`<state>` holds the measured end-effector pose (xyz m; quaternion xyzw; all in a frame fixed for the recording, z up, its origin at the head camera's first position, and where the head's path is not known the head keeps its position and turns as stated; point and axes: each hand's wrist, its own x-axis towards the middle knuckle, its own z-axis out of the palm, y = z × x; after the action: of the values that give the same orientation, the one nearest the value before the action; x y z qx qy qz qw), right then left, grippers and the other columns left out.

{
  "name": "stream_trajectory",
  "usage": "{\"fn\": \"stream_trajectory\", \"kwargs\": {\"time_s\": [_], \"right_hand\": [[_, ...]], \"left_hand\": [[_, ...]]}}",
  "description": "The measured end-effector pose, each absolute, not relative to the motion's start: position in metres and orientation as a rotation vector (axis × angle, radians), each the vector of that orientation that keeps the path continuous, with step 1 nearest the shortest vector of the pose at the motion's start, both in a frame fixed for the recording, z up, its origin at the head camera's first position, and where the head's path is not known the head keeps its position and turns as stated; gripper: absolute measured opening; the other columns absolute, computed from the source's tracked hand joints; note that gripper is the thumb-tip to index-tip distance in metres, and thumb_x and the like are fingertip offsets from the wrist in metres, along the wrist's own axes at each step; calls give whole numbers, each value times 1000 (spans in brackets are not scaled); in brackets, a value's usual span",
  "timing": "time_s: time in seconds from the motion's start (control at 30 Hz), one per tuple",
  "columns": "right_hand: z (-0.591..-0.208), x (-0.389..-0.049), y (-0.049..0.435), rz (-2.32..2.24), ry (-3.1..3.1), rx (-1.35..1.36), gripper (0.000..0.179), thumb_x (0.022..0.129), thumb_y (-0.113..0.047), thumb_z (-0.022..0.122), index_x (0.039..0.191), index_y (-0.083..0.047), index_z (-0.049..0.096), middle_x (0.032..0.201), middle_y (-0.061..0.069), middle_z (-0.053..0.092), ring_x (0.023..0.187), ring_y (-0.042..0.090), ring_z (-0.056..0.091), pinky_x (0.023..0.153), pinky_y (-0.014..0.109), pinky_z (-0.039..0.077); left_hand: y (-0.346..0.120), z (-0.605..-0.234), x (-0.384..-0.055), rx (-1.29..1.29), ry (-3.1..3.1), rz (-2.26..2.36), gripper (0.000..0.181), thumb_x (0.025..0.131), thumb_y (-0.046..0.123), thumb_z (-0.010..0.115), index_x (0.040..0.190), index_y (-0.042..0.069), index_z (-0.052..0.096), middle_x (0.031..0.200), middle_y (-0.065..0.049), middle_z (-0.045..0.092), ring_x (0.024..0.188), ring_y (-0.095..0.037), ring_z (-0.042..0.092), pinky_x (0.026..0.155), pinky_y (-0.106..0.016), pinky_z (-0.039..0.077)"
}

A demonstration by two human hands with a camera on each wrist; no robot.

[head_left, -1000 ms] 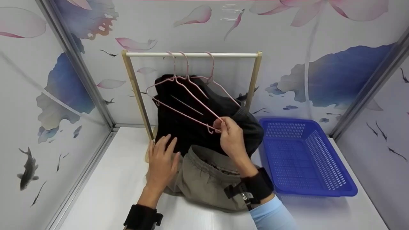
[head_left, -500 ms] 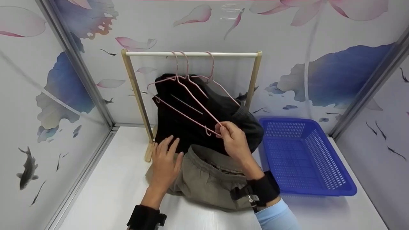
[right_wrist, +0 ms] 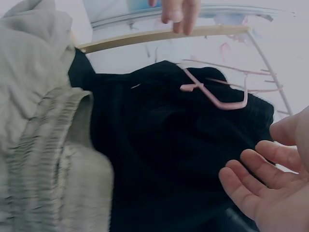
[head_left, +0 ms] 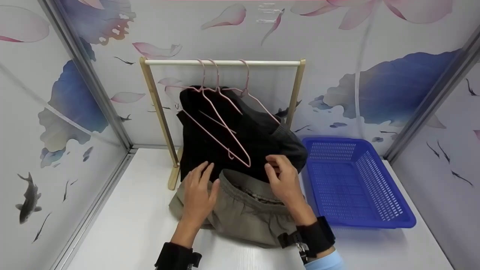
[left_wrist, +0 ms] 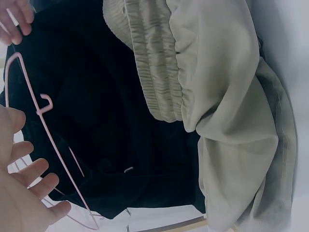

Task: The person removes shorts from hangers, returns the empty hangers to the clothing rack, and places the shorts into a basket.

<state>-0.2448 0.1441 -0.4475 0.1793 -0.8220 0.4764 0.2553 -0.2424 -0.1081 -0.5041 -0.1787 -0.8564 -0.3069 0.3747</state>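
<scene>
A pink wire hanger (head_left: 225, 125) hangs by its hook from the rack's rail, swung out at an angle, with no garment on it. Behind it, dark clothes (head_left: 217, 146) hang on two more pink hangers. Grey-green elastic-waist trousers (head_left: 240, 213) lie bunched on the table in front of the rack. My left hand (head_left: 198, 198) hovers over the left part of the trousers, fingers extended and holding nothing. To the right of the hanger's lower corner, my right hand (head_left: 287, 183) is apart from it, fingers loosely bent and holding nothing, near the waistband (right_wrist: 48, 130).
The small rack has a white rail (head_left: 270, 63) and wooden posts (head_left: 159, 112). A blue plastic basket (head_left: 360, 187) stands on the right of the white table (head_left: 123, 217). Printed wall panels enclose the table at the back and sides.
My right hand has let go of the front pink hanger and moved down to the right. The hanger has swung round. My left hand has shifted slightly right.
</scene>
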Motion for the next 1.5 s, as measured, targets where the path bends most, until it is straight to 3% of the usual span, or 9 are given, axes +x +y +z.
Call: {"fn": "stream_trajectory", "kwargs": {"time_s": [0.23, 0.4, 0.6, 1.07, 1.5], "right_hand": [[-477, -240, 151, 1176, -2144, 509, 18, 100, 2, 62, 117, 7, 67, 114, 18, 66, 101, 30, 66, 81, 38, 58], [-498, -235, 156, 1099, -2085, 513, 19, 96, 5, 66, 114, 4, 69, 114, 16, 68, 102, 30, 65, 81, 37, 55], [-518, -228, 156, 1060, -2038, 460, 19, 90, 8, 70, 109, 4, 71, 115, 18, 69, 109, 35, 62, 94, 42, 47], [-553, -211, 154, 1007, -2144, 326, 28, 89, 3, 73, 117, 3, 69, 125, 20, 63, 115, 38, 56, 91, 55, 45], [-582, -204, 143, 866, -2229, 305, 55, 77, -6, 86, 126, 7, 63, 128, 30, 57, 116, 48, 54, 93, 66, 44]], "left_hand": [[-102, -506, -240, -452, -2176, -776, 50, 93, 14, 74, 139, -2, 60, 141, -24, 57, 130, -43, 54, 107, -72, 36], [-99, -509, -237, -444, -2169, -762, 49, 95, 16, 72, 139, -2, 60, 141, -24, 57, 131, -43, 53, 107, -71, 36], [-97, -513, -234, -425, -2184, -768, 48, 98, 19, 69, 140, -2, 59, 143, -23, 56, 132, -44, 52, 109, -70, 35], [-83, -536, -223, -427, -2204, -737, 51, 99, 23, 69, 142, -1, 58, 143, -23, 56, 132, -43, 51, 106, -72, 36], [-73, -552, -211, -411, -2264, -755, 51, 95, 19, 72, 141, 0, 59, 142, -22, 57, 132, -40, 53, 107, -71, 35]]}}
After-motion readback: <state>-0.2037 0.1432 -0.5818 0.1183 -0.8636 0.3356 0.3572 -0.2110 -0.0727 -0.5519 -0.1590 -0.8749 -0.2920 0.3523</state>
